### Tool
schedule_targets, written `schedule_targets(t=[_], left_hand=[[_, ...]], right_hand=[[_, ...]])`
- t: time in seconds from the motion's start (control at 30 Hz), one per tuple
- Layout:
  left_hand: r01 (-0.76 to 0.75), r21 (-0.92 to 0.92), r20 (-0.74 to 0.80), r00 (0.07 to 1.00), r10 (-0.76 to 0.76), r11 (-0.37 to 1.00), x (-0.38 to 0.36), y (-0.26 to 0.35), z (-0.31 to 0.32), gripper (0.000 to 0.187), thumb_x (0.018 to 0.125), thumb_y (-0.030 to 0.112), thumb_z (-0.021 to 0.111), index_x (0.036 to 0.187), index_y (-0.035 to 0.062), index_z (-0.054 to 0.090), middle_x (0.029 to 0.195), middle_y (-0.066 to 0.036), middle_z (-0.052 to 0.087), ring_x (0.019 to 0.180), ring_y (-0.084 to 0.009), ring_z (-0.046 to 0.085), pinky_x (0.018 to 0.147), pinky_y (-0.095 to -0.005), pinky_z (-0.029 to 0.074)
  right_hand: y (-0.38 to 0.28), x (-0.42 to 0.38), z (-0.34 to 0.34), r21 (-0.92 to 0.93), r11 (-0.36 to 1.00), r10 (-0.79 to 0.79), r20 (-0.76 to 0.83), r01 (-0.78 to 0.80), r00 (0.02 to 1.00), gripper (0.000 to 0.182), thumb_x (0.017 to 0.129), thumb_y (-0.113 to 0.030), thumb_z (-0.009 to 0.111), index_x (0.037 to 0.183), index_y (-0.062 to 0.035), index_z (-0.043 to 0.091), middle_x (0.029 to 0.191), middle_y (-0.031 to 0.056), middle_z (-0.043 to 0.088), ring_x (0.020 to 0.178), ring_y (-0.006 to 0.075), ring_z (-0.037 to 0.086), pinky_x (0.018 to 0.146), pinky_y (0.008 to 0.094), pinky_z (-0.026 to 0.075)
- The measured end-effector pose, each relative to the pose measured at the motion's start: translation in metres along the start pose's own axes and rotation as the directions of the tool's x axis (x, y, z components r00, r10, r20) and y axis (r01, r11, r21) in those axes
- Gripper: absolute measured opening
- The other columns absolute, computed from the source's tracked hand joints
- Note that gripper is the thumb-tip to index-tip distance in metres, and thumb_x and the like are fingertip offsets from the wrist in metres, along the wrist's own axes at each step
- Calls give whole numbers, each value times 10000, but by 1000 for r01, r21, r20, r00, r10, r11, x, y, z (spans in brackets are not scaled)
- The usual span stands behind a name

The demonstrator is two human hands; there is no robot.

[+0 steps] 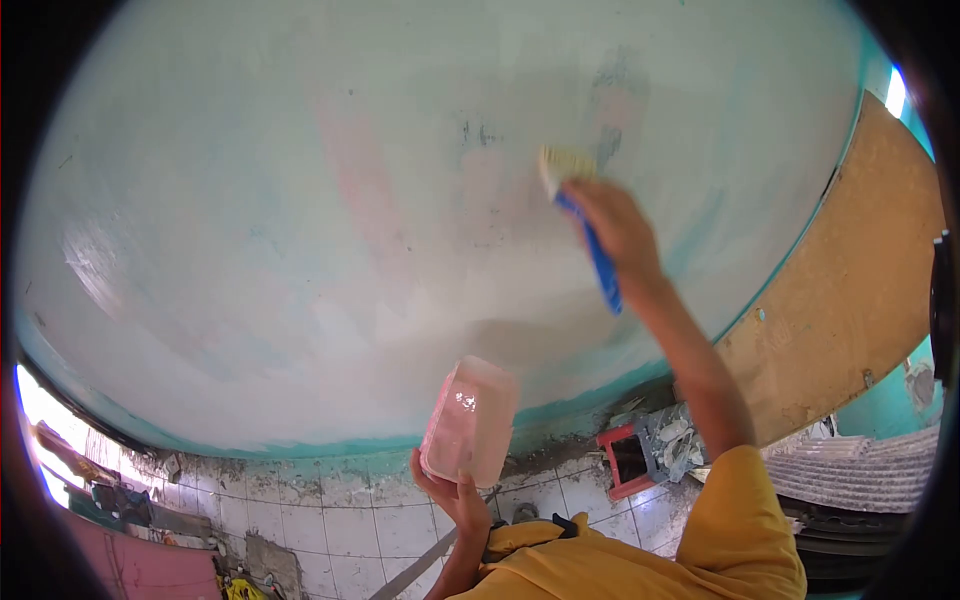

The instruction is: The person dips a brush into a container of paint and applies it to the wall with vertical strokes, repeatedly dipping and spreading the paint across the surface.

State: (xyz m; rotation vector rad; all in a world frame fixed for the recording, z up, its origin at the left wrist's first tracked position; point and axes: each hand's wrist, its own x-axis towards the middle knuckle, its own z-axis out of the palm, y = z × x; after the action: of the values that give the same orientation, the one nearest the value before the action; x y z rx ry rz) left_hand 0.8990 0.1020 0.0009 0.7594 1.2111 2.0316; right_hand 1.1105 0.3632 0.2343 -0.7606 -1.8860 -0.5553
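Observation:
My right hand (615, 225) is closed around a paintbrush with a blue handle (603, 262) and pale bristles (568, 163). The bristles are at the whitish wall (400, 200), right of its middle; whether they touch it I cannot tell. Faint pink, grey and teal patches show through the wall's paint. Low in the view, my left hand (455, 492) holds a pink rectangular plastic tub (470, 425) from below, its opening facing up. Something wet and shiny lies inside the tub.
A red stool (622, 462) stands on the white tiled floor (350, 525) beside a plastic bag (675, 440). A brown wooden board (830, 290) is at the right, above stacked corrugated sheets (860, 470). A pink surface (140, 560) lies at the lower left.

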Motion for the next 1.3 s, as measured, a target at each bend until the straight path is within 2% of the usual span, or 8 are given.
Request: schedule_targets(t=[0.27, 0.47, 0.6, 0.8, 0.93, 1.07, 1.23, 1.3], left_hand=[[-30, 26, -60, 998, 32, 999, 10, 5, -4, 959, 943, 347, 716, 1607, 19, 107, 1560, -210, 304, 1459, -309, 338, 1215, -467, 269], [-21, 37, -57, 998, 23, 999, 11, 3, -3, 956, 941, 356, 721, 1602, 18, 120, 1555, -202, 304, 1459, -307, 330, 1212, -464, 273], [-5, 15, -49, 999, 6, 1000, 10, 1, -1, 951, 943, 355, 717, 1600, 15, 118, 1557, -201, 297, 1460, -307, 327, 1211, -463, 273], [6, 23, -62, 998, -5, 1000, 9, 2, -2, 953, 946, 348, 705, 1604, 18, 100, 1562, -201, 292, 1464, -306, 323, 1214, -462, 268], [-8, 29, -44, 999, 9, 1000, 10, 0, -9, 971, 946, 369, 710, 1609, 22, 92, 1565, -198, 293, 1469, -304, 319, 1216, -461, 266], [9, 41, -38, 999, -8, 999, 11, 1, -9, 975, 946, 384, 711, 1610, 24, 95, 1566, -201, 294, 1469, -307, 322, 1215, -463, 270], [20, 13, 0, 1000, -20, 1000, 14, 4, -4, 985, 939, 400, 723, 1610, 23, 109, 1558, -208, 304, 1464, -311, 330, 1212, -464, 273], [29, 17, 5, 1000, -29, 999, 15, 2, -4, 989, 938, 402, 726, 1610, 23, 106, 1556, -209, 305, 1462, -310, 331, 1211, -465, 274]], right_hand=[[-13, -139, 45, 260, 946, 35, 510, -192, 859, 385, 921, -136, 713, 1303, -103, 672, 1266, 113, 688, 1142, 352, 654, 961, 435, 546], [7, 34, -12, 163, 986, -31, -1, 31, 1000, 379, 896, -71, 760, 1267, -125, 698, 1168, 105, 722, 1095, 343, 670, 928, 400, 557], [-14, 48, -17, 85, 995, 67, -121, -57, 990, 384, 890, -41, 751, 1265, -118, 719, 1202, 118, 730, 1106, 326, 686, 974, 404, 555], [-33, -143, 60, 142, 979, 84, 384, -148, 919, 405, 904, -85, 700, 1307, -96, 675, 1299, 125, 677, 1188, 361, 639, 1004, 424, 536], [-30, -159, 61, 222, 948, 79, 526, -227, 847, 408, 900, -85, 703, 1307, -101, 677, 1306, 131, 675, 1193, 363, 636, 1004, 415, 535], [4, -55, 32, 247, 968, -2, 180, -44, 984, 368, 911, -83, 729, 1276, -110, 690, 1225, 105, 705, 1101, 334, 662, 921, 402, 557], [-23, 25, -3, 118, 989, 110, -177, -90, 978, 371, 885, -34, 760, 1248, -92, 712, 1211, 119, 724, 1085, 350, 681, 942, 401, 557], [-25, -17, 24, 93, 990, 117, -111, -107, 987, 370, 885, -37, 761, 1247, -89, 709, 1206, 120, 725, 1083, 349, 680, 939, 401, 557]])
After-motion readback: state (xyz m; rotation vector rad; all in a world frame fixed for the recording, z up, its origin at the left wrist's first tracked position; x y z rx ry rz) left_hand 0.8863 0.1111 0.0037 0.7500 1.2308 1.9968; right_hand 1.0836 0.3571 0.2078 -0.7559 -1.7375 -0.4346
